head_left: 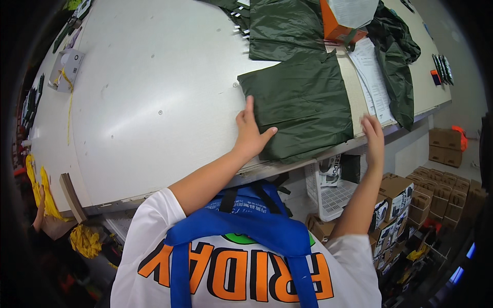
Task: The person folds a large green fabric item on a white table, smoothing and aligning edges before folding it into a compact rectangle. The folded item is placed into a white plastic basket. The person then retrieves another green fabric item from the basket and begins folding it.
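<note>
A dark green sheet of folded, smooth waterproof-looking fabric (308,102) lies at the front edge of the white table. At its left side rests my left hand (250,131), thumb and fingers apart, touching the cloth. My right hand (374,133) is raised just off the cloth's right edge, near the table's front; its fingertips are slightly blurred and hold nothing that I can see. Behind the folded piece, another dark green garment (285,31) lies spread out.
An orange box (339,25) stands at the back right, beside papers (371,77) and a crumpled green garment (398,66). A small white box (68,69) with yellow tape sits far left. Below right are a white plastic basket (336,203) and stacked cartons (441,192). Another person's arm (38,213) shows at left.
</note>
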